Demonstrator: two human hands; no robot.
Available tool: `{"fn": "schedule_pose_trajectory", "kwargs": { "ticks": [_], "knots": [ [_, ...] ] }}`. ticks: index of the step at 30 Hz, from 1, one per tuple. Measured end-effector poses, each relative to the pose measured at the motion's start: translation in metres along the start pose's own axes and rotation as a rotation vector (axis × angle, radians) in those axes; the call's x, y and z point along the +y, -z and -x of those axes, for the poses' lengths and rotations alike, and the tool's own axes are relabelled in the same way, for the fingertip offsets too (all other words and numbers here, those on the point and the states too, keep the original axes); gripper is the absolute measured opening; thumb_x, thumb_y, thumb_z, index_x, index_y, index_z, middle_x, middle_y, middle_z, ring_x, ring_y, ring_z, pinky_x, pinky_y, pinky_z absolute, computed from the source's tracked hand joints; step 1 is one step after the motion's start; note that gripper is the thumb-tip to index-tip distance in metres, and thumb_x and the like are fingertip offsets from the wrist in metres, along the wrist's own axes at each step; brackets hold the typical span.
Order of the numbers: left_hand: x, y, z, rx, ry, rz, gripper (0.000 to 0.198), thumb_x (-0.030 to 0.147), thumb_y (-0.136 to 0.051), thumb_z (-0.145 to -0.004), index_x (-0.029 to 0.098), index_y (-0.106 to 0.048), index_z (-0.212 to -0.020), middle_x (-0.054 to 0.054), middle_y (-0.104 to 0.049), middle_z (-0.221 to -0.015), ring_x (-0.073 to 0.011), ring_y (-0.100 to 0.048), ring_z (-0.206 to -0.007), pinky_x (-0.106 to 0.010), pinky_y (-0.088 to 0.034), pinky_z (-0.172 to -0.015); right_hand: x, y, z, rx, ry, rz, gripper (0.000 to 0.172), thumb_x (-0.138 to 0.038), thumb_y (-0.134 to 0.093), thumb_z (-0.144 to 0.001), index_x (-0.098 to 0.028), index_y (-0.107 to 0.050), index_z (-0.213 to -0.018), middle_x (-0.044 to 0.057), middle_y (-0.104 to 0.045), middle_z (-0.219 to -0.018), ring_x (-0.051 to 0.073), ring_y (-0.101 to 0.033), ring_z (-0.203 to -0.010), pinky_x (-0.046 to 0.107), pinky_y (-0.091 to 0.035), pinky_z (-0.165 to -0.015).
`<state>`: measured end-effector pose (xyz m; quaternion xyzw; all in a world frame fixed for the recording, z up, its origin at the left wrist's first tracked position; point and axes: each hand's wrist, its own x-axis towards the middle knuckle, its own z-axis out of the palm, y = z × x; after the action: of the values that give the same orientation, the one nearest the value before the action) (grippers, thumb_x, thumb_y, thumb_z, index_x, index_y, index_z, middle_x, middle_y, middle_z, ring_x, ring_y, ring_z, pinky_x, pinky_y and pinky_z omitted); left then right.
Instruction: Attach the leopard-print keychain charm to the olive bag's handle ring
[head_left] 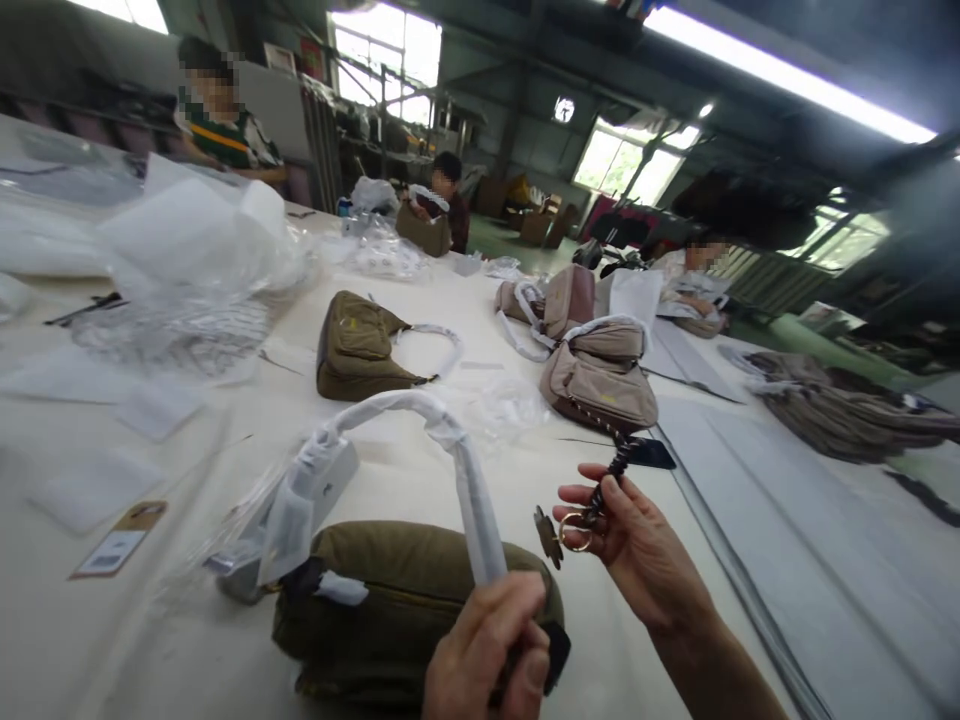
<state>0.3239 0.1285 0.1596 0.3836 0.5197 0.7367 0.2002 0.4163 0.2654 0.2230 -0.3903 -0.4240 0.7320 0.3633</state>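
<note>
An olive handbag (382, 590) lies on the white table right in front of me, its handle (420, 420) wrapped in white protective paper and arching upward. My left hand (487, 650) is closed around the right end of that wrapped handle, low in the frame. My right hand (630, 540) is held up beside it, fingers pinched on a dark braided charm (600, 495) with a gold ring and a small dark tag hanging from it.
A second olive bag (360, 345) and several beige bags (600, 375) lie farther along the table (187, 640). Clear plastic wrap (187, 260) is piled at the left, and a paper tag (120, 540) lies nearby. Other people sit at the table's far edges.
</note>
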Motion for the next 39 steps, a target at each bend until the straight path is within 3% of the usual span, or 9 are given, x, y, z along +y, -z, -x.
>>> {"fn": "schedule_pose_trajectory", "kwargs": {
  "ticks": [10, 15, 19, 21, 24, 27, 31, 34, 39],
  "knots": [
    [0.02, -0.02, -0.018, -0.393, 0.336, 0.12, 0.016, 0.034, -0.059, -0.079, 0.021, -0.068, -0.081, -0.003, -0.063, -0.067, -0.0127, -0.055, -0.057, -0.022, -0.046, -0.054, 0.02, 0.013, 0.067, 0.047, 0.273, 0.138, 0.024, -0.039, -0.067, -0.077, -0.023, -0.066, -0.096, 0.006, -0.066, -0.095, 0.021, -0.061, -0.09, 0.029, -0.054, -0.062],
    [0.022, -0.021, -0.014, -0.269, 0.604, 0.274, 0.024, 0.04, -0.068, -0.07, 0.017, -0.06, -0.073, 0.005, -0.049, -0.046, -0.0057, -0.04, -0.039, -0.015, -0.032, -0.037, 0.026, 0.041, 0.075, 0.175, 0.194, 0.288, 0.04, -0.045, -0.062, -0.078, -0.02, -0.059, -0.109, 0.01, -0.064, -0.098, 0.025, -0.06, -0.091, 0.038, -0.054, -0.07],
    [0.024, -0.028, -0.009, -0.232, 0.641, 0.286, 0.023, 0.037, -0.07, -0.069, 0.017, -0.059, -0.073, 0.006, -0.05, -0.048, -0.0031, -0.038, -0.039, -0.012, -0.029, -0.036, 0.04, 0.062, 0.086, 0.464, 0.632, 0.724, 0.068, -0.041, -0.062, -0.078, -0.024, -0.032, -0.136, 0.013, -0.042, -0.135, 0.031, -0.045, -0.118, 0.051, -0.041, -0.094],
    [0.026, -0.034, -0.005, -0.233, 0.645, 0.285, 0.021, 0.033, -0.071, -0.069, 0.016, -0.058, -0.073, 0.005, -0.053, -0.054, -0.0018, -0.039, -0.04, -0.012, -0.029, -0.037, 0.047, 0.066, 0.088, 0.331, 0.884, 0.906, 0.08, -0.038, -0.066, -0.076, -0.025, -0.022, -0.141, 0.012, -0.032, -0.143, 0.032, -0.033, -0.129, 0.053, -0.03, -0.104],
    [0.031, -0.044, 0.003, -0.233, 0.648, 0.309, 0.019, 0.028, -0.072, -0.07, 0.016, -0.058, -0.074, 0.006, -0.054, -0.057, -0.0013, -0.042, -0.043, -0.011, -0.033, -0.041, 0.054, 0.069, 0.085, -0.006, 1.009, 1.02, 0.066, -0.031, -0.063, -0.079, -0.028, -0.031, -0.137, 0.009, -0.055, -0.125, 0.029, -0.044, -0.122, 0.054, -0.024, -0.106],
    [0.033, -0.053, 0.01, -0.19, 0.637, 0.331, 0.017, 0.027, -0.07, -0.072, 0.018, -0.059, -0.081, 0.006, -0.054, -0.059, -0.0026, -0.047, -0.047, -0.012, -0.037, -0.044, 0.051, 0.081, 0.083, -0.037, 0.961, 1.156, 0.039, -0.027, -0.059, -0.083, -0.03, -0.051, -0.121, 0.006, -0.064, -0.113, 0.032, -0.046, -0.12, 0.062, -0.018, -0.104],
    [0.035, -0.06, 0.02, -0.201, 0.534, 0.251, 0.022, 0.025, -0.068, -0.074, 0.02, -0.059, -0.094, 0.004, -0.058, -0.066, -0.0058, -0.054, -0.052, -0.015, -0.043, -0.047, 0.025, 0.1, 0.09, 0.069, 0.926, 1.2, 0.044, -0.03, -0.059, -0.082, -0.028, -0.05, -0.125, 0.009, -0.05, -0.132, 0.039, -0.025, -0.131, 0.068, -0.003, -0.101],
    [0.038, -0.065, 0.027, -0.209, 0.465, 0.179, 0.019, 0.026, -0.067, -0.075, 0.02, -0.06, -0.092, 0.002, -0.06, -0.069, -0.0078, -0.057, -0.054, -0.017, -0.047, -0.05, 0.006, 0.101, 0.091, -0.256, 0.71, 0.873, 0.036, -0.031, -0.045, -0.089, -0.029, -0.049, -0.125, 0.007, -0.055, -0.126, 0.03, -0.042, -0.123, 0.054, -0.024, -0.103],
    [0.04, -0.069, 0.035, -0.12, 0.227, -0.062, 0.003, 0.022, -0.067, -0.074, 0.02, -0.065, -0.077, 0.002, -0.06, -0.062, -0.0081, -0.055, -0.052, -0.016, -0.046, -0.049, 0.02, 0.083, 0.077, -0.631, 0.072, 0.186, 0.031, -0.046, -0.046, -0.088, -0.018, -0.057, -0.085, 0.003, -0.063, -0.074, 0.014, -0.059, -0.064, 0.025, -0.046, -0.06]
  ]
}}
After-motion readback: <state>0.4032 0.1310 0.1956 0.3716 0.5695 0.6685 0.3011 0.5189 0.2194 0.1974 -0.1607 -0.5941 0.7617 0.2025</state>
